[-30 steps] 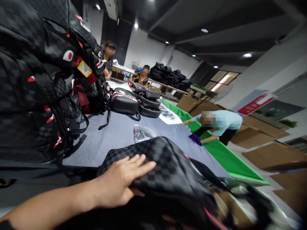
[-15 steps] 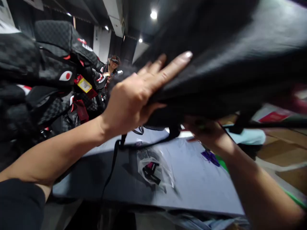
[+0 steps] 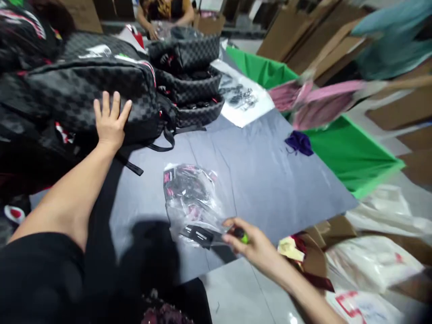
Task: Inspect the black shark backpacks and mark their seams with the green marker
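My left hand (image 3: 110, 119) lies flat with fingers spread against the side of a black checkered backpack (image 3: 77, 90) on the pile at left. My right hand (image 3: 248, 240) is closed around a small tool with a black and lime-green end (image 3: 241, 235); its exact kind is hard to make out. That hand is at the lower right edge of a clear plastic bag (image 3: 192, 198), which lies on the grey table (image 3: 266, 180) with dark and pink contents and a black label. Whether the fingers also touch the plastic, I cannot tell.
Several checkered bags (image 3: 199, 83) are stacked at the back. A white sheet (image 3: 241, 101) with small dark parts and a purple pouch (image 3: 299, 143) lie on the table. Right of it are a green bin (image 3: 357, 153), white plastic sacks (image 3: 374, 261) and a blurred person in teal (image 3: 398, 40).
The large dark bag both hands held up is now out of my hands, and a backpack rests on the left pile under my left hand. My right hand has come down beside the plastic bag.
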Demonstrator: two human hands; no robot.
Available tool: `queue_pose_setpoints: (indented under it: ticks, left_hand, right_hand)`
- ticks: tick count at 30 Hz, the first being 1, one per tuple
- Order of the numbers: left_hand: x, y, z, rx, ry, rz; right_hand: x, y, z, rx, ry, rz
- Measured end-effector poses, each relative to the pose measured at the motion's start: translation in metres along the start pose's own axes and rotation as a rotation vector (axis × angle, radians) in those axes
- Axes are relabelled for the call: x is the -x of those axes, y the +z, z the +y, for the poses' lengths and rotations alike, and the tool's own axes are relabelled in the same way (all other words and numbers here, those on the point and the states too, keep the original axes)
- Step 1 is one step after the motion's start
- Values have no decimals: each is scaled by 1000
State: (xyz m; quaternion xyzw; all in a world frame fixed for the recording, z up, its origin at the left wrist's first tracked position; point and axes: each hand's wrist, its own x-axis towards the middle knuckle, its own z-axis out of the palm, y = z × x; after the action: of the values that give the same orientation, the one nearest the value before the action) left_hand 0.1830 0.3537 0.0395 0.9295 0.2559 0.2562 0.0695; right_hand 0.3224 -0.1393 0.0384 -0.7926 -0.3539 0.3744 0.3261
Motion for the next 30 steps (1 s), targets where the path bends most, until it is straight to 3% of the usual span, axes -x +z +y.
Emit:
queue_pose_setpoints:
  ticks: [2, 5, 9, 12, 16, 20, 25, 30]
  left_hand:
    - [20, 16, 18, -25, -18, -2]
    - [75, 23, 77, 6, -55, -18]
    - [170, 29, 168, 288, 123, -343]
    - [213, 37, 204, 304, -53, -532]
    - [227, 40, 200, 383, -137, -609]
    - [247, 23, 184, 503, -183, -620]
    - [275, 16, 185, 655, -283, -591]
    - [278, 42, 183, 691, -614, -474]
  right_hand:
    - [13, 23, 12, -198, 146, -72]
    - [20, 51, 5, -395, 256, 1]
    - [18, 48, -16, -164, 180, 202]
    - [23, 50, -16, -52, 183, 240]
    - [31, 94, -2, -13, -43, 246]
    - [26, 140, 14, 166, -202, 187]
    - [0, 149, 27, 281, -225, 114]
    - [-19, 148, 36, 398, -234, -29]
